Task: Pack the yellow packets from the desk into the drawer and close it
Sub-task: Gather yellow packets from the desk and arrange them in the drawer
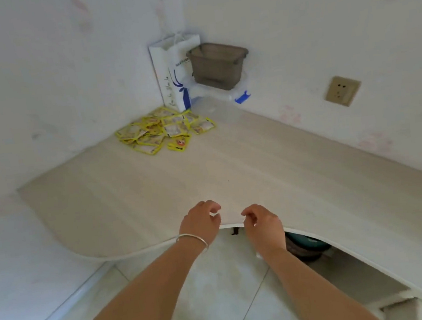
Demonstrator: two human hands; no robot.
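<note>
Pale wood surface [257, 159], set into a wallpapered corner. Yellow packets [164, 131]: loose heap at the far corner, well apart from both hands. Drawer: not clearly visible. Risk: slippery packets spilling from an overfull grab. Left hand [201, 220], right hand [263, 222]: fingers loosely curled, holding nothing, at the near edge.

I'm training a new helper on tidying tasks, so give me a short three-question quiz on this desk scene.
1. True or false: the yellow packets lie in the desk's far corner.
2. What stands right behind the packets? A) white paper bag B) kettle C) lamp
3. What does either hand hold?

Key:
1. True.
2. A, the white paper bag, beside a grey tub.
3. Nothing: left hand and right hand are loosely curled at the desk's near edge.
</note>
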